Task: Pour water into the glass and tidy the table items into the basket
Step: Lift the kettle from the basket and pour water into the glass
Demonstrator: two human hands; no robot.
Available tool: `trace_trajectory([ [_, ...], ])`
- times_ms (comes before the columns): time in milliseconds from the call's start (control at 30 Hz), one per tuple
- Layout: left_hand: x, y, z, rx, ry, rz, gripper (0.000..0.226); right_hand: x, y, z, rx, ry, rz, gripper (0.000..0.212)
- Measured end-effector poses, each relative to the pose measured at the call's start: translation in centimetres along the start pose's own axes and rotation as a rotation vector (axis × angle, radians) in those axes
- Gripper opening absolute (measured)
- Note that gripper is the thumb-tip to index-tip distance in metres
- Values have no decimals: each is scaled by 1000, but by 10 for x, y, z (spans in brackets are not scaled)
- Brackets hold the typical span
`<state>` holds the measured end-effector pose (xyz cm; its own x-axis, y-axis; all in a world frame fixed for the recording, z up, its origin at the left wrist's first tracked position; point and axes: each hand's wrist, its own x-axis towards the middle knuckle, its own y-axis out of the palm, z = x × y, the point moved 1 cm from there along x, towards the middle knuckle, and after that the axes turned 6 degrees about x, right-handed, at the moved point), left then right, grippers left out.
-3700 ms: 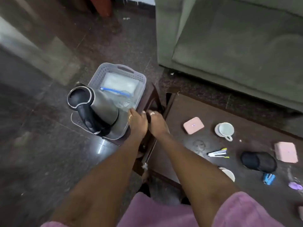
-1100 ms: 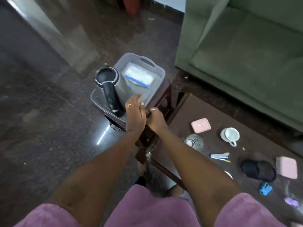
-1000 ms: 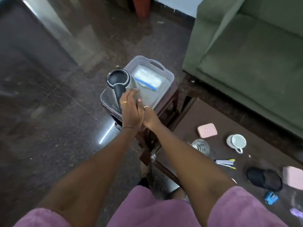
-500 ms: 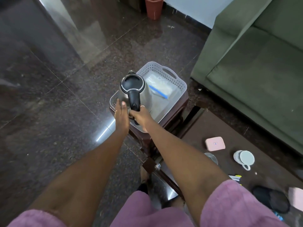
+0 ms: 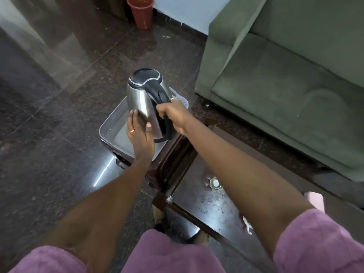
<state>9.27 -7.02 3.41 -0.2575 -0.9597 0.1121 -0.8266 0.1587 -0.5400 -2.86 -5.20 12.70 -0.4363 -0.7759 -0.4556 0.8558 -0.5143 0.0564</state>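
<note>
A steel kettle (image 5: 140, 99) with a black lid and handle is lifted above the grey basket (image 5: 112, 125), which rests on a small dark stool. My right hand (image 5: 173, 113) grips the kettle's black handle. My left hand (image 5: 138, 133) lies flat against the kettle's steel side near its base. A clear glass (image 5: 214, 183) stands on the dark coffee table (image 5: 206, 201), just left of my right forearm. Most of the basket's inside is hidden by the kettle and my hands.
A green sofa (image 5: 285, 75) fills the right side behind the table. A terracotta pot (image 5: 140, 11) stands by the far wall. A pink object (image 5: 315, 200) and a white cup piece (image 5: 247, 225) peek out by my right arm. Polished dark floor lies to the left.
The kettle has come up out of the basket. My right hand moved from the stool's edge onto the handle and my left hand onto the kettle's side. The view tilted upward.
</note>
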Motion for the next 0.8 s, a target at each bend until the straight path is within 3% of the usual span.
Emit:
trace_trajectory([
  [133,-26,18,-29,24,153,133,66,-30,-66,7,-125,-1,-150,16],
  [400,-104,69,-33,187,393,529,53,-133,-175,-43,-437,159,-434,17],
  [800,-171,131,5,616,348,1014,53,-241,-230,-130,-426,517,-603,15],
])
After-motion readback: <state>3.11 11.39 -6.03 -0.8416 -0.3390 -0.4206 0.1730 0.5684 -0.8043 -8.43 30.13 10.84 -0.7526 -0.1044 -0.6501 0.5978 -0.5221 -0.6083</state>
